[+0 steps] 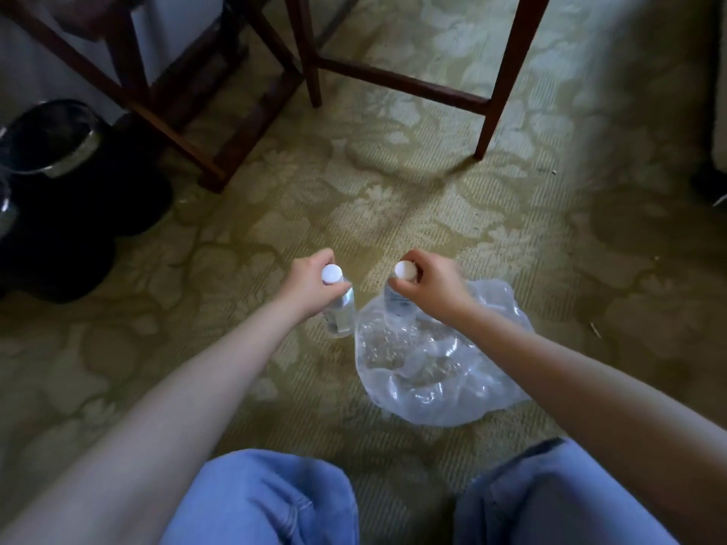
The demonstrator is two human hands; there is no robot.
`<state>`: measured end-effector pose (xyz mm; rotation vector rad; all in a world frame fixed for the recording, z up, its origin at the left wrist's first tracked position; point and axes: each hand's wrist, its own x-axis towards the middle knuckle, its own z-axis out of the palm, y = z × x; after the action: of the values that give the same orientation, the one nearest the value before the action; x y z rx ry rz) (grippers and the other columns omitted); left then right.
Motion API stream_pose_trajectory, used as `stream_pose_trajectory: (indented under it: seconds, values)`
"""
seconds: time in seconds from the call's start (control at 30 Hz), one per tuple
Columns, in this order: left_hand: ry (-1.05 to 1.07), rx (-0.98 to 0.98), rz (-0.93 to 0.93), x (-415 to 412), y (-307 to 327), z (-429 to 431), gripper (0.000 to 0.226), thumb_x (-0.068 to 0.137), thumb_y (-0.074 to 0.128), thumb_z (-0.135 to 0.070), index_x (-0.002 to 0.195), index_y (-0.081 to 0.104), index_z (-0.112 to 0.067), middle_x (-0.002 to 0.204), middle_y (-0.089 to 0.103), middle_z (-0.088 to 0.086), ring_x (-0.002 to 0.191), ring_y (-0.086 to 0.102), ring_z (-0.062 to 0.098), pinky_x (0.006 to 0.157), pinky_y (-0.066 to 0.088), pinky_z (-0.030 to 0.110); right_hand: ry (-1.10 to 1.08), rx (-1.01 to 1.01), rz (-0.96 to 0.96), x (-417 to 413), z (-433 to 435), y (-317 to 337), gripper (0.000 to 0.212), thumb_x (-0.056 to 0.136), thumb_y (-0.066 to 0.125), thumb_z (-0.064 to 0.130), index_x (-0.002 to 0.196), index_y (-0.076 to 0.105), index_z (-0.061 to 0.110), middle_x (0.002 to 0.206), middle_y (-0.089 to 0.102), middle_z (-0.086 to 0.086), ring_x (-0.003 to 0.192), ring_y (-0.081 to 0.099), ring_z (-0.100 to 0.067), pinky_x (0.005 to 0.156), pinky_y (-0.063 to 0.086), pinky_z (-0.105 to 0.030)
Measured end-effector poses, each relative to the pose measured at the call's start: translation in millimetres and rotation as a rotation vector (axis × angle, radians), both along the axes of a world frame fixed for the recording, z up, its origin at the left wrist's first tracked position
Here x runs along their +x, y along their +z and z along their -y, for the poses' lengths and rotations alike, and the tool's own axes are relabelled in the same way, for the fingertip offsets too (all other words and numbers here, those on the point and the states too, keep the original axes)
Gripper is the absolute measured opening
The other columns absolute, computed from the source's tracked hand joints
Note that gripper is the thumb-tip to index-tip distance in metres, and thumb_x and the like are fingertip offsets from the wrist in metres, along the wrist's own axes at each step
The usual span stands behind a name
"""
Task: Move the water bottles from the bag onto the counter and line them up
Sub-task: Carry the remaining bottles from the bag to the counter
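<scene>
My left hand point(310, 283) grips a clear water bottle point(339, 314) by its neck, just under the white cap; this bottle hangs upright to the left of the bag. My right hand point(427, 283) grips a second clear bottle point(395, 304) the same way, its lower part over the bag's left edge. The clear plastic bag point(452, 371) lies crumpled on the carpet below my right forearm. No counter shows in the head view.
Dark wooden chair legs and rungs point(397, 82) stand ahead on the patterned green carpet point(393, 206). A black bin with a metal rim point(55, 151) sits at the far left. My knees in blue jeans point(267, 501) fill the bottom edge.
</scene>
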<state>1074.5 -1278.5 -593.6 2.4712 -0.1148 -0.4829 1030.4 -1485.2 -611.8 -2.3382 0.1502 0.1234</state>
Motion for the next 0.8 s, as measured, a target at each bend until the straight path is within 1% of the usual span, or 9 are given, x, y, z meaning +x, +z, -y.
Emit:
stream_pose_trajectory:
  seconds: [0.07, 0.13, 0.23, 0.37, 0.5, 0.57, 0.67, 0.73, 0.8]
  values:
    - [0.034, 0.029, -0.001, 2, 45, -9, 0.033, 0.074, 0.073, -0.029, 0.069, 0.043, -0.018, 0.072, 0.051, 0.004, 0.067, 0.046, 0.022, 0.055, 0.035, 0.029, -0.009, 0.016, -0.001, 2, -11, 43, 0.024, 0.082, 0.068, 0.032, 0.095, 0.062, 0.013, 0.080, 0.061, 0.003, 0.073, 0.057, -0.016, 0.063, 0.046, -0.032]
    - [0.060, 0.048, 0.005, 1, 92, -20, 0.025, 0.073, 0.073, -0.032, 0.078, 0.055, -0.016, 0.079, 0.059, 0.006, 0.075, 0.054, 0.023, 0.060, 0.039, 0.027, -0.002, 0.041, 0.012, 4, -24, 90, 0.023, 0.081, 0.068, 0.031, 0.093, 0.062, 0.012, 0.081, 0.064, 0.000, 0.075, 0.059, -0.019, 0.065, 0.049, -0.037]
    - [0.112, 0.065, 0.043, -2, 168, -31, 0.026, 0.075, 0.073, -0.033, 0.090, 0.066, -0.013, 0.088, 0.065, 0.007, 0.084, 0.058, 0.023, 0.067, 0.039, 0.025, 0.028, 0.041, 0.030, 11, -46, 165, 0.022, 0.081, 0.066, 0.030, 0.094, 0.062, 0.013, 0.085, 0.065, 0.000, 0.078, 0.060, -0.019, 0.067, 0.049, -0.037]
    - [0.227, 0.074, 0.047, -7, 282, -53, 0.023, 0.072, 0.072, -0.033, 0.085, 0.065, -0.016, 0.088, 0.065, 0.005, 0.084, 0.059, 0.023, 0.066, 0.045, 0.027, 0.070, 0.016, 0.043, 20, -77, 274, 0.025, 0.081, 0.066, 0.034, 0.096, 0.061, 0.014, 0.087, 0.065, 0.000, 0.079, 0.060, -0.019, 0.067, 0.050, -0.038]
    - [0.304, 0.079, 0.074, -25, 391, -76, 0.028, 0.073, 0.073, -0.036, 0.085, 0.059, -0.016, 0.085, 0.061, 0.001, 0.079, 0.057, 0.020, 0.061, 0.040, 0.025, 0.121, 0.016, 0.037, 19, -107, 377, 0.025, 0.080, 0.066, 0.037, 0.091, 0.058, 0.016, 0.081, 0.063, 0.003, 0.077, 0.060, -0.018, 0.063, 0.046, -0.034]
    - [0.357, 0.091, 0.092, -41, 440, -86, 0.029, 0.072, 0.073, -0.036, 0.086, 0.058, -0.016, 0.085, 0.060, 0.000, 0.077, 0.056, 0.019, 0.059, 0.041, 0.026, 0.159, 0.010, 0.045, 13, -120, 426, 0.024, 0.080, 0.066, 0.037, 0.090, 0.058, 0.016, 0.081, 0.062, 0.003, 0.077, 0.060, -0.018, 0.063, 0.045, -0.033]
    - [0.437, 0.097, 0.128, -72, 498, -101, 0.028, 0.073, 0.072, -0.037, 0.084, 0.056, -0.017, 0.083, 0.061, 0.001, 0.077, 0.058, 0.020, 0.059, 0.044, 0.028, 0.246, 0.020, 0.073, 1, -137, 489, 0.025, 0.080, 0.065, 0.033, 0.096, 0.060, 0.015, 0.086, 0.062, 0.003, 0.080, 0.059, -0.018, 0.064, 0.044, -0.030]
    - [0.494, 0.105, 0.179, -96, 531, -110, 0.027, 0.075, 0.071, -0.038, 0.081, 0.055, -0.018, 0.081, 0.061, 0.001, 0.076, 0.058, 0.021, 0.058, 0.040, 0.028, 0.339, 0.026, 0.107, -9, -148, 524, 0.025, 0.080, 0.066, 0.031, 0.097, 0.060, 0.015, 0.087, 0.060, 0.004, 0.082, 0.059, -0.018, 0.065, 0.043, -0.029]
    - [0.573, 0.109, 0.225, -121, 560, -118, 0.026, 0.077, 0.070, -0.039, 0.075, 0.051, -0.022, 0.074, 0.056, -0.003, 0.074, 0.056, 0.019, 0.057, 0.037, 0.027, 0.422, 0.037, 0.136, -21, -160, 555, 0.025, 0.079, 0.067, 0.030, 0.097, 0.060, 0.014, 0.089, 0.062, 0.002, 0.083, 0.059, -0.019, 0.066, 0.046, -0.031]
